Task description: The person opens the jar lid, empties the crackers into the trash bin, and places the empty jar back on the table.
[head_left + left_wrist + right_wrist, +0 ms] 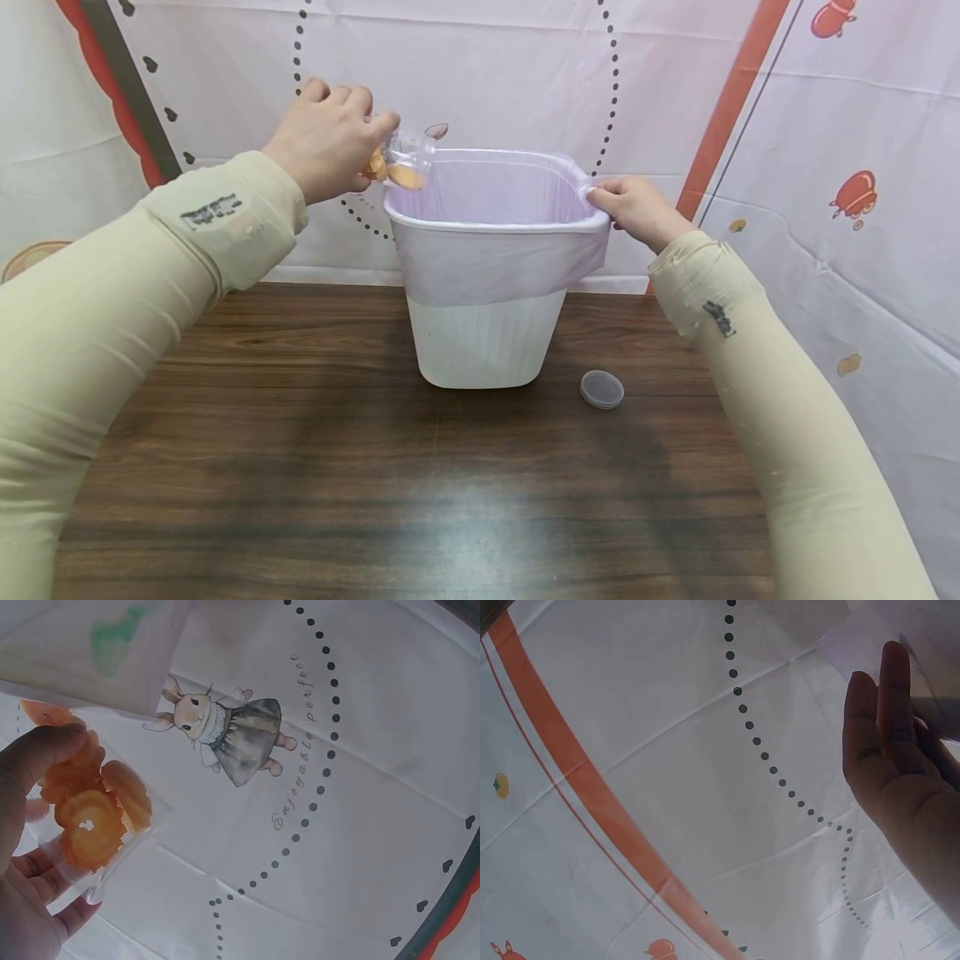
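Observation:
My left hand point(333, 137) grips a clear plastic jar point(414, 148), tipped sideways with its mouth toward the left rim of a white trash bin point(483, 342). Inside the jar lie several orange, wavy-edged slices point(91, 825), seen close up in the left wrist view. A pale purple bin liner point(487, 265) covers the bin's inside and folds down over its rim. At the right rim, my right hand point(639, 208) holds the bin's edge and liner between thumb and fingers. The bin's bottom inside is hidden from view.
A round, clear lid point(602, 388) lies on the dark wooden table point(375, 483), right of the bin. Behind the table hangs a white printed curtain point(465, 75), close to the bin's back.

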The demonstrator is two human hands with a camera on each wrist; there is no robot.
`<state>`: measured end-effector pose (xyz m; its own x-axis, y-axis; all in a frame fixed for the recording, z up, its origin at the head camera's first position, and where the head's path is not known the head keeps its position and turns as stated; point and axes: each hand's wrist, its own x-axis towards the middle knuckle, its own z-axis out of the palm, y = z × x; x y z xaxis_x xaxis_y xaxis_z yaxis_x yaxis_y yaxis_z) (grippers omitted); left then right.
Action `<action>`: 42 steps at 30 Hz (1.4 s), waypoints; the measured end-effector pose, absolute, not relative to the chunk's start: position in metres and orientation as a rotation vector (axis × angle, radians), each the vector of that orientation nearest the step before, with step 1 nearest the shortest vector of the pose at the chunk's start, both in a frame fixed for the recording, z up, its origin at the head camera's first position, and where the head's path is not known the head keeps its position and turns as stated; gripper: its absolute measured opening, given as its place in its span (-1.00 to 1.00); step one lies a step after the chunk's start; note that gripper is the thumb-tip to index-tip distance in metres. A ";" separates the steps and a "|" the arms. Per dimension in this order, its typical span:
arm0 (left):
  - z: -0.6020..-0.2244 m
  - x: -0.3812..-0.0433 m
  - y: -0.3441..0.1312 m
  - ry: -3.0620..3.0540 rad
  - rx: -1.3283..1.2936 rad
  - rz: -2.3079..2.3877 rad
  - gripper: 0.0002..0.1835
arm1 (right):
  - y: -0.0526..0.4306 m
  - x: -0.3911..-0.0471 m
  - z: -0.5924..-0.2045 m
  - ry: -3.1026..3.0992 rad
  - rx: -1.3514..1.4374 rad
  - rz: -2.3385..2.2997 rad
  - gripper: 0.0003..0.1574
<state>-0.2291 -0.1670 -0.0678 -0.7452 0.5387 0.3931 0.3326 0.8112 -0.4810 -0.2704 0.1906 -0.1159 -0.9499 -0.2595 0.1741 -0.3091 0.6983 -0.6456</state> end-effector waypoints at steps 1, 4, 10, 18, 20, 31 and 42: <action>-0.068 -0.229 -0.166 -2.466 -0.649 0.531 -0.29 | 0.191 -0.270 -0.116 -2.830 0.474 1.094 -0.40; -0.068 -0.228 -0.164 -2.454 -0.663 0.546 -0.30 | 0.190 -0.270 -0.116 -2.828 0.474 1.091 -0.40; -0.068 -0.228 -0.161 -2.427 -0.700 0.558 -0.34 | 0.190 -0.270 -0.116 -2.836 0.483 1.093 -0.39; -0.070 -0.229 -0.159 -2.351 -0.744 0.603 -0.35 | 0.191 -0.270 -0.115 -2.839 0.490 1.097 -0.39; -0.070 -0.230 -0.159 -2.340 -0.747 0.616 -0.36 | 0.190 -0.270 -0.115 -2.836 0.490 1.099 -0.39; -0.072 -0.232 -0.157 -2.233 -0.810 0.661 -0.55 | 0.191 -0.271 -0.115 -2.827 0.482 1.104 -0.40; -0.076 -0.234 -0.156 -2.170 -0.833 0.613 -0.69 | 0.190 -0.271 -0.115 -2.835 0.473 1.077 -0.39</action>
<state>-0.2337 -0.1562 -0.0756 -0.5314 0.7156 0.4534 0.3727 0.6781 -0.6334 -0.2710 0.1896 -0.1155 -0.9498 -0.2591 0.1752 -0.3101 0.7067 -0.6360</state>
